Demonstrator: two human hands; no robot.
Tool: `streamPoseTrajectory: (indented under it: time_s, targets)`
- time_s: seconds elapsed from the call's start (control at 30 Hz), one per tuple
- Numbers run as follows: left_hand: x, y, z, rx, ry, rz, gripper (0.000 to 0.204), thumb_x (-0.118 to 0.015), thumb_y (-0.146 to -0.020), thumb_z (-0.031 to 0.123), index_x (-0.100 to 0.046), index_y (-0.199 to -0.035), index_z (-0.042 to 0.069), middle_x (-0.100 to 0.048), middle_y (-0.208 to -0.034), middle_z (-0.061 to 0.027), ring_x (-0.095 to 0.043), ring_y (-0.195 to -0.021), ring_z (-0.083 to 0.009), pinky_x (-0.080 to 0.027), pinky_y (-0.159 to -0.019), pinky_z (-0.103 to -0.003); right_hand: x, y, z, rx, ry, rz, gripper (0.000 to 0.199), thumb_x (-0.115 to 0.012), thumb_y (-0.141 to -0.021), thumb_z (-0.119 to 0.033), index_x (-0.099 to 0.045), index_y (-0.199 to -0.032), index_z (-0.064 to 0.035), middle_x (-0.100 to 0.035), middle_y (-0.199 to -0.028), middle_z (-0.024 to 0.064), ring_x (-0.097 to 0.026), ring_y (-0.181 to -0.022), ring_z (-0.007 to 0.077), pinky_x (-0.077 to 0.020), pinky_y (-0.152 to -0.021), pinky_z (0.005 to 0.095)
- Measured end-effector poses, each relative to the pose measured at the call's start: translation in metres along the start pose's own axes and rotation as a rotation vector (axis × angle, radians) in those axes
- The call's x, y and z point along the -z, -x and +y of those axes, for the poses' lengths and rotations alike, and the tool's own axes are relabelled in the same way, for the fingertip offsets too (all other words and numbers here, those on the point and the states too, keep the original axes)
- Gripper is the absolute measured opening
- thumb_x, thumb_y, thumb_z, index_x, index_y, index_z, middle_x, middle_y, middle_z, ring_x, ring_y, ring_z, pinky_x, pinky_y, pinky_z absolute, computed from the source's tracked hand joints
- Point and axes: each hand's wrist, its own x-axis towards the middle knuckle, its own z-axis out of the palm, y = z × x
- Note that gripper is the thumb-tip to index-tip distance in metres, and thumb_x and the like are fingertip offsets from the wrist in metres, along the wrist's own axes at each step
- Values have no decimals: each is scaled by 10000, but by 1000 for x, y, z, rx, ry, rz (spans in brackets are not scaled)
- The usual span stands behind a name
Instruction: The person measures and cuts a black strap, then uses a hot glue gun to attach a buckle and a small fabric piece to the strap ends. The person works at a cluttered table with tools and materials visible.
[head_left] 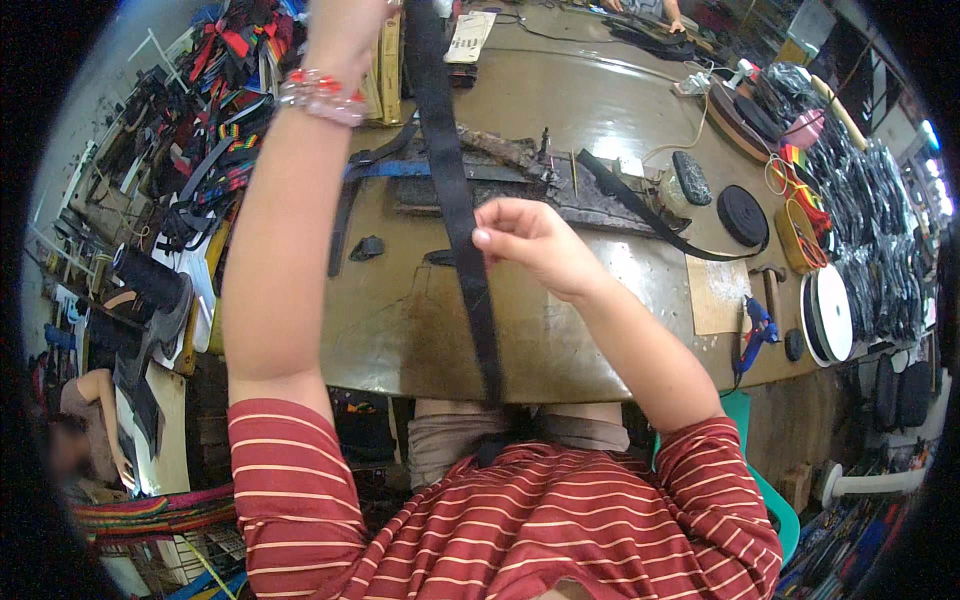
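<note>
A long black webbing strap [455, 190] hangs from the top of the view down to my lap. My left hand [345, 35] is raised high and grips the strap's upper end; a beaded bracelet [322, 95] sits on that wrist. My right hand [530, 240] pinches the strap's edge at its middle, over the brown worktable [560, 340].
On the table lie more black straps [640, 205], a black webbing roll [742, 215], a white roll [832, 312], a blue glue gun [758, 330], a hammer [772, 285] and a cardboard piece [716, 292]. Coloured straps [225, 90] pile at the left. Another person [85, 420] sits at lower left.
</note>
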Motion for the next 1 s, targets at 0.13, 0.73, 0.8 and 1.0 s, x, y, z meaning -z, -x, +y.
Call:
streamPoseTrajectory:
  time_s: [0.13, 0.73, 0.8, 1.0]
  targets:
    - [59, -12, -30, 111, 191, 71, 171, -681, -855, 144, -645, -965, 17, -586, -731, -10, -544, -618, -79, -474, -570, -202, 6, 20, -3, -119, 67, -8, 140, -611, -894, -124, -577, -998, -38, -624, -828, 8, -599, -720, 98, -485, -688, 246]
    - [25, 254, -133, 758, 623, -285, 468, -678, -857, 343, -559, -1195, 42, -596, -832, 6, -449, -585, -23, -352, -455, -148, 49, 38, -2, -298, 853, 250, 229, -666, -855, -211, -656, -928, 7, -617, -652, 100, -570, -545, 136, -456, -535, 319]
    - [8, 233, -136, 707, 358, -337, 314, -685, -864, 293, -648, -1032, 31, -594, -715, 10, -482, -550, -33, -377, -463, -168, 58, 37, -8, -277, 916, 310, 249, -677, -845, -231, -665, -919, 6, -631, -674, 121, -588, -575, 154, -470, -566, 323]
    - [-47, 137, -153, 393, -239, -386, 416, -721, -791, 390, -669, -731, -18, -635, -607, -74, -605, -548, -117, -477, -532, -274, 114, 13, -26, -174, 1078, 545, 370, -696, -814, -343, -692, -851, 25, -639, -664, 147, -602, -617, 195, -479, -623, 341]
